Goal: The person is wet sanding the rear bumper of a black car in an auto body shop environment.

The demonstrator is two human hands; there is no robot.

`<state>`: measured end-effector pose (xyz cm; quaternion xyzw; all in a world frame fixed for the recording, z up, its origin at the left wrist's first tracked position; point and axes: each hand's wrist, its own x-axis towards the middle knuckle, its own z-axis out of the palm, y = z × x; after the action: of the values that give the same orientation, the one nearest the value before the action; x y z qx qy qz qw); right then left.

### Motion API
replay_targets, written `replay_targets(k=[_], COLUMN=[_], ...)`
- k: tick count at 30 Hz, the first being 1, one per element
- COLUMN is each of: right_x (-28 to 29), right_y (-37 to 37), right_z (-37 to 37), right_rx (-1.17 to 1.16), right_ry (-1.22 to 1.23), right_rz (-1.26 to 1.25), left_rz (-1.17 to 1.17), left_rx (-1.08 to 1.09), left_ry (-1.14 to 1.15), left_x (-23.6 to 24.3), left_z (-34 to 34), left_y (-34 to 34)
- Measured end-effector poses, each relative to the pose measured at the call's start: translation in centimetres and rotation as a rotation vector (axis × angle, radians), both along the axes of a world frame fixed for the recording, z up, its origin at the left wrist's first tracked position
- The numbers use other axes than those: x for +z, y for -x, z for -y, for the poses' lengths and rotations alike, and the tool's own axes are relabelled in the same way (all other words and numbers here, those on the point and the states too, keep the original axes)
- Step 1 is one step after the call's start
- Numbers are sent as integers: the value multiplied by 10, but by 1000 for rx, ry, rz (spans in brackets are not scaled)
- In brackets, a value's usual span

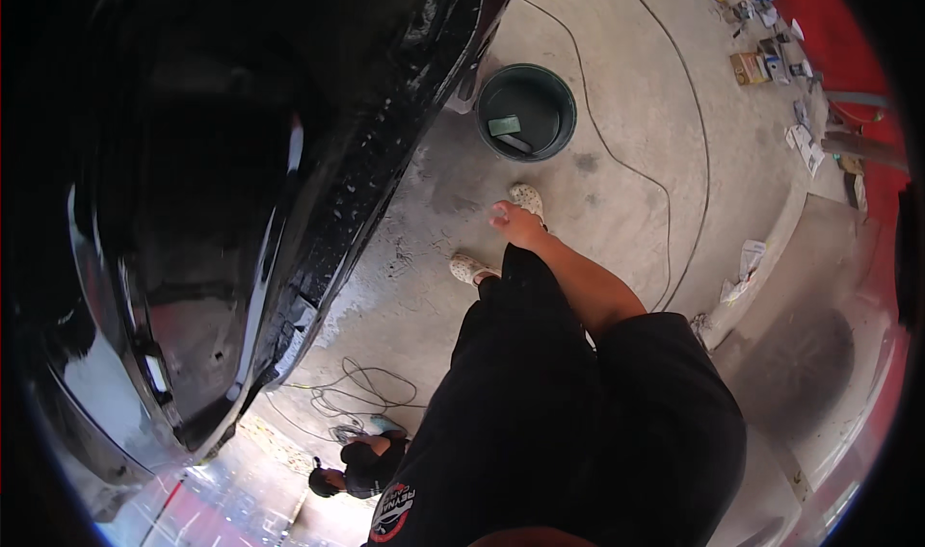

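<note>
1 right hand (pixel 518 224) hangs with fingers loosely curled; I cannot tell whether it holds anything, nor how the left hand, out of view, is set. Just beyond the grip stands a dark green tub (pixel 535 77) containing 1 green block (pixel 504 125) and 1 paler block (pixel 515 143). Left of the grip is a glossy black car body (pixel 207 162); to its right, 2 cables (pixel 707 152) cross the concrete floor (pixel 626 94).

Your right hand (pixel 518 223), loosely curled, is positioned on the near side of the dark tub (pixel 565 114), which contains a green block (pixel 504 125), while a glossy black car body (pixel 356 152) stands to the tub's left and two cables (pixel 707 152) run to its right.
</note>
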<state>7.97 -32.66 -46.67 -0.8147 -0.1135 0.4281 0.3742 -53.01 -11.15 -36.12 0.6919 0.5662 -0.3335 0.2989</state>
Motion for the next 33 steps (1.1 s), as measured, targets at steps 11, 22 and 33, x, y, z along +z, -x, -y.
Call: replay_targets(k=[11,22,33], right_x=[-298,-335,-55], right_y=[-188,-202,-226], right_z=[-17,-22,70], right_rx=[-137,-85,-717], right_ry=[328,376,-720], right_rz=[117,104,-452], left_rz=[-341,-496,-362], left_rx=[-7,-39,-146], left_ry=[-120,-155,-27], left_x=[94,169,152], left_z=[-54,-35,0], left_y=[-225,-267,-173])
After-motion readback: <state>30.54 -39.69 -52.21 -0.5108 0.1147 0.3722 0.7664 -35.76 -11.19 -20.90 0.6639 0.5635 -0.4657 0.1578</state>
